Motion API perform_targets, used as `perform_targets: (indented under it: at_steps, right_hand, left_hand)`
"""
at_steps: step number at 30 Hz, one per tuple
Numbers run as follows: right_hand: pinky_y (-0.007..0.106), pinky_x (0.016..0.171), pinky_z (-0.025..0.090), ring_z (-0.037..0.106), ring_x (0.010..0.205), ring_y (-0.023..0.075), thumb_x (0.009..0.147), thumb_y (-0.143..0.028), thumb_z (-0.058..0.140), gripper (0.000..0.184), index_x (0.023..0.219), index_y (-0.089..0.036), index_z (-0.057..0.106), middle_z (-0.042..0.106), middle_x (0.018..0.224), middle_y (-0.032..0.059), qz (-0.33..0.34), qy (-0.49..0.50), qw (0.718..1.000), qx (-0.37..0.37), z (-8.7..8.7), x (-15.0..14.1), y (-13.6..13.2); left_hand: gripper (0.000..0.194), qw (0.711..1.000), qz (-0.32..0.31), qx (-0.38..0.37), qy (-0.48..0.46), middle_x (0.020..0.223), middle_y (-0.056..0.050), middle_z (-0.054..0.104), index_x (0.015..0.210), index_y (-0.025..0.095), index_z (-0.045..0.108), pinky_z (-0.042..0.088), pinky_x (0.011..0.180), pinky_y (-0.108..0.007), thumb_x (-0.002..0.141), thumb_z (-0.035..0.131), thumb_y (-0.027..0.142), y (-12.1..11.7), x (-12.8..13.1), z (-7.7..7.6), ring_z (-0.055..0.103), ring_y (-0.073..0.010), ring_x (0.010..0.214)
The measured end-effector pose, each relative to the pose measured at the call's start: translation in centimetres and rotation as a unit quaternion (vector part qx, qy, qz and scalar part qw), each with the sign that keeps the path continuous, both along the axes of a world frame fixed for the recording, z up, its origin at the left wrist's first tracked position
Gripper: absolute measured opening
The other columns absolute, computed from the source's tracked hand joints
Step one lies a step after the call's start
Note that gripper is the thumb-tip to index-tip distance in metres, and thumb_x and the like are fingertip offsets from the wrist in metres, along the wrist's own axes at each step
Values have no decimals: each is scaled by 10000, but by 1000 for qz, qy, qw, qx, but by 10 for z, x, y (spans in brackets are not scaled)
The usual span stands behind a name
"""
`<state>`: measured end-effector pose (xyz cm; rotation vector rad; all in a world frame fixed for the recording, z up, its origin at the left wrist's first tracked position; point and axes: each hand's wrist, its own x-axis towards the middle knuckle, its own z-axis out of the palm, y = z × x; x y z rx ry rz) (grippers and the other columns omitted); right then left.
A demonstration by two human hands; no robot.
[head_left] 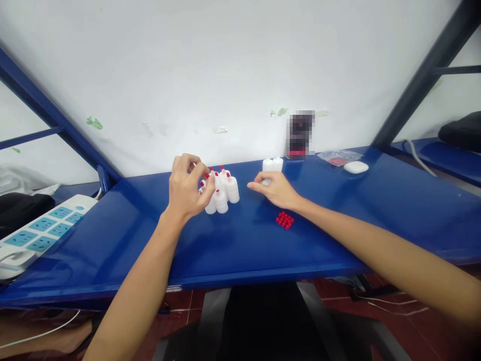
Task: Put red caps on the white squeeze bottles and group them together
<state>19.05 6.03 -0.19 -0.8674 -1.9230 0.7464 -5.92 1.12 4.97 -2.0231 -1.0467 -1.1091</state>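
Observation:
Small white bottles (232, 190) with red tips stand in a tight group on the blue table. My left hand (185, 185) is at the left side of this group, its thumb and index finger closed around a small red cap (207, 175); the bottle under it is partly hidden. Further right, my right hand (277, 189) is curled beside other white bottles (267, 165) that show no red tips. White plastic shows between its thumb and fingers, though the hand covers most of it. Loose red caps (284, 220) lie in a compact patch just below the right hand.
A phone-like device (300, 134), blurred out, leans against the wall. Nearby lie a clear plastic bag (340, 157) with red pieces inside and a white rounded case (356, 167). A power strip (45, 228) lies at the left. The blue table's front edge (240, 278) runs across below.

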Motion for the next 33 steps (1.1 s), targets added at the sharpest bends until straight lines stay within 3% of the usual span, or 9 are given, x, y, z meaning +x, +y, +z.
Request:
perform_targets:
  at_steps: [3, 6, 15, 20, 28, 33]
  right_hand:
    - [269, 603, 366, 466, 599, 121, 718, -490, 743, 393, 602, -167, 550, 562, 627, -2, -53, 19, 998, 30, 3, 2, 1]
    - [277, 563, 353, 450, 543, 119, 782, -449, 658, 360, 585, -169, 546, 521, 561, -7, -70, 57, 996, 28, 3, 5, 1]
    - [272, 527, 376, 490, 504, 130, 897, -443, 445, 406, 643, -161, 590, 502, 549, 3, -6, 113, 991, -76, 0, 6, 8]
    - [259, 551, 395, 539, 563, 143, 876, -422, 483, 328, 709, -168, 609, 548, 582, 3, 39, 107, 986, -125, -5, 5, 13]
    - [268, 648, 403, 558, 651, 143, 870, -498, 525, 413, 681, -153, 649, 626, 665, 26, 75, 40, 986, -142, -2, 5, 10]
    - [267, 616, 397, 555, 610, 137, 854, -528, 554, 439, 651, -147, 635, 607, 625, 24, 93, 54, 980, -167, -2, 5, 12]
  left_hand:
    - [143, 998, -3, -40, 38, 965, -92, 519, 770, 187, 544, 437, 742, -375, 849, 535, 307, 0, 4, -2, 459, -217, 835]
    - [149, 995, 8, -79, 67, 973, -89, 528, 771, 185, 552, 446, 758, -374, 858, 526, 302, 1, 6, -4, 465, -213, 835]
    - [211, 988, 48, -115, 91, 871, -69, 567, 699, 189, 538, 431, 718, -370, 858, 519, 327, 4, 3, -5, 450, -212, 774]
    - [209, 987, 49, -131, 79, 892, -69, 576, 730, 185, 568, 438, 733, -375, 878, 490, 309, 2, 3, -4, 462, -217, 805]
    - [185, 989, 30, -122, 73, 894, -65, 577, 745, 178, 582, 449, 748, -379, 871, 504, 288, 1, 3, -4, 471, -211, 806]
    - [185, 992, 11, -112, 59, 883, -60, 575, 767, 175, 597, 450, 753, -372, 881, 508, 290, 1, 3, -4, 476, -205, 809]
